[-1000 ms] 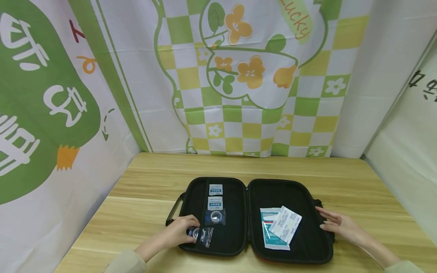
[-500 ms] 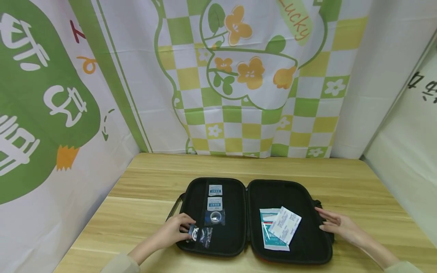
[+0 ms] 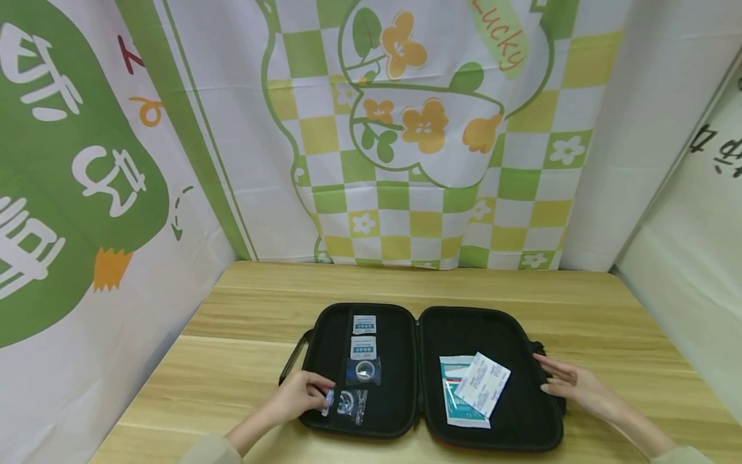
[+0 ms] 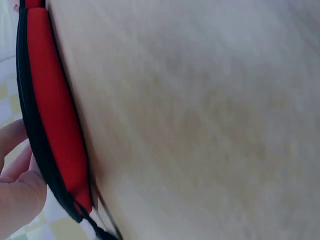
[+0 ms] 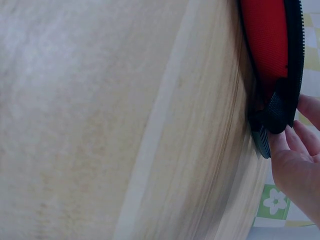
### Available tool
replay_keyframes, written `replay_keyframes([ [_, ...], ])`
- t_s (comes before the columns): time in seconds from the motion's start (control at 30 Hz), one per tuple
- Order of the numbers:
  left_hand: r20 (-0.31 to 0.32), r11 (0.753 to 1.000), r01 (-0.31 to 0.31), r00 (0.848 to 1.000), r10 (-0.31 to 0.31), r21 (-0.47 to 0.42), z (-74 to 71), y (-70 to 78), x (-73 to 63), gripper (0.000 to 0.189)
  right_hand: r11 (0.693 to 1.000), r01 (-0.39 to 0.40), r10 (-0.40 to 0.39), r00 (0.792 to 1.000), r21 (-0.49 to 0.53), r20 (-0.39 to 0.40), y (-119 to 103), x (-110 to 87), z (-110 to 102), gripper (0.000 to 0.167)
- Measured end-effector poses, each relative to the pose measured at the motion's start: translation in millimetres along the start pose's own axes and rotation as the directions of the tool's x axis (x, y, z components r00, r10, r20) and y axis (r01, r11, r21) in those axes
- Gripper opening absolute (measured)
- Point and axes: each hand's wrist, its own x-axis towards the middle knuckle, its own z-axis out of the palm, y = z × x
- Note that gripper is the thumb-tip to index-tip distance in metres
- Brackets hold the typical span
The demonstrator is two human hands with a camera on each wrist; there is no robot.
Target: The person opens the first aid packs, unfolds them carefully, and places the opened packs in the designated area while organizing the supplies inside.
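A black zip case lies unfolded on the table, its left half (image 3: 394, 399) and right half (image 3: 522, 412) side by side. My left hand (image 3: 292, 399) pinches the left end of a clear-wrapped roll of tape (image 3: 346, 403) at the front of the left half. Behind it lie another wrapped tape roll (image 3: 365, 371) and two small white-and-blue sachets (image 3: 364, 348). My right hand (image 3: 576, 385) touches the case's right edge with fairly straight fingers. In both wrist views the case's red outer shell (image 4: 57, 100) shows, and the held packet is hidden.
In the right half a white printed packet (image 3: 484, 385) overlaps a teal-and-white packet (image 3: 460, 412). A carry handle (image 3: 294, 356) sticks out at the case's left side. Printed cloth (image 3: 394, 219) hangs behind the wooden table (image 3: 255, 309).
My left hand drew back a little to the left, then came slightly right again; the wrapped tape roll now lies flatter, its ring more in sight. The right hand stays at the case edge.
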Motion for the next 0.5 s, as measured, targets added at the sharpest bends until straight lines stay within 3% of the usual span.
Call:
replay_keyframes([
  [0.27, -0.006, 0.983, 0.085, 0.996, -0.087, -0.161, 7.1, 1.4, 3.3, 0.025, 1.0, 0.017, -0.017, 1.0, 0.015, -0.002, 1.2, 0.4, 0.1, 0.059],
  [0.5, 0.0, 0.957, 0.166, 0.985, -0.172, -0.239, 8.5, 8.0, 6.1, 0.025, 0.999, 0.048, -0.048, 0.999, 0.0, -0.014, 2.3, -0.4, 0.6, 0.057],
])
